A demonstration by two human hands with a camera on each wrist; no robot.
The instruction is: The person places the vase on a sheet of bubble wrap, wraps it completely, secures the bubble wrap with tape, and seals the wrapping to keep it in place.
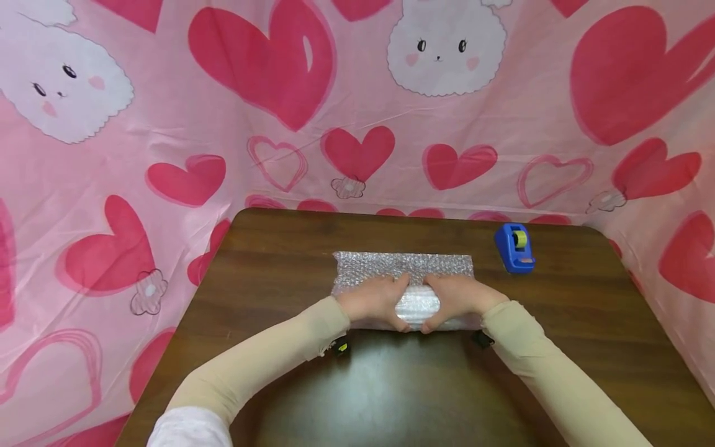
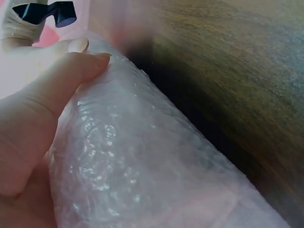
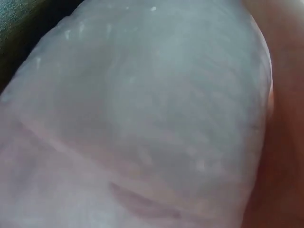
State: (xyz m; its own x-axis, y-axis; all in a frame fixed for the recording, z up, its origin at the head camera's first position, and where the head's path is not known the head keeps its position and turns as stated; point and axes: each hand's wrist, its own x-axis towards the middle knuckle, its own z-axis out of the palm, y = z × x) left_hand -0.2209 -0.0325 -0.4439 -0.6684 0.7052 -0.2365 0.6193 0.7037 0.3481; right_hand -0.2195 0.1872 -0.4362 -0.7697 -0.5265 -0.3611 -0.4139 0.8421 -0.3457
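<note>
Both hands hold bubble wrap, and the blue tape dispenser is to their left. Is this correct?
The left hand and right hand do hold bubble wrap, but the head view shows the blue tape dispenser to their right, not left.

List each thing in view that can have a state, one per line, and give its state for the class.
Bubble wrap: near part bundled, far part spread out; contents, if any, cannot be told
Left hand: gripping the bundled part
Right hand: gripping it too
Blue tape dispenser: standing apart, untouched
Yellow tape roll: loaded in the dispenser
Heart-print backdrop: hanging, creased
</note>
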